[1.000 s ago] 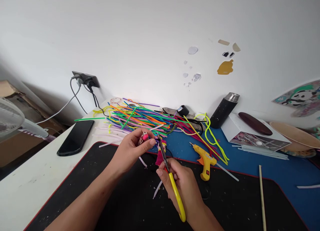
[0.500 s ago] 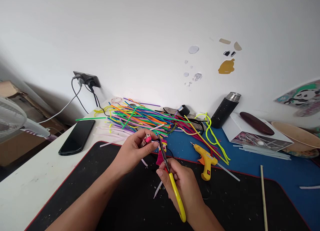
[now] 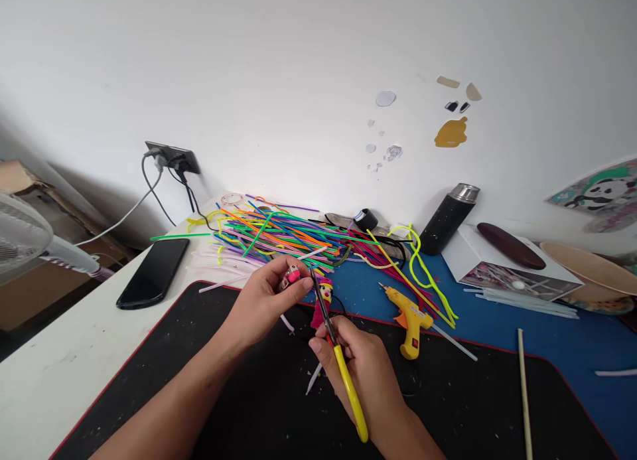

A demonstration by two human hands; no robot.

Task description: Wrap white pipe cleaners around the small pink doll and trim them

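Observation:
Between its thumb and fingers, my left hand [image 3: 269, 297] grips a small pink and white piece [image 3: 292, 274], partly hidden by the fingers. My right hand [image 3: 361, 364] is closed around scissors with yellow handles [image 3: 351, 393]. Their dark blades point up and away, with the tips beside my left thumb. Just behind the blades lies a magenta figure with a small face [image 3: 325, 294]. A pale strip [image 3: 314, 378] rests on the black mat [image 3: 259, 407] beneath my hands.
Many coloured pipe cleaners [image 3: 269, 228] lie behind my hands. To the right are a yellow glue gun [image 3: 411, 320], a black flask [image 3: 450, 218], a white box [image 3: 507, 267] and a thin stick [image 3: 524, 393]. A phone [image 3: 154, 274] lies left.
The scissors and my right hand have shifted slightly left, bringing the blade tips closer to my left thumb. More of the magenta figure's face shows behind the blades.

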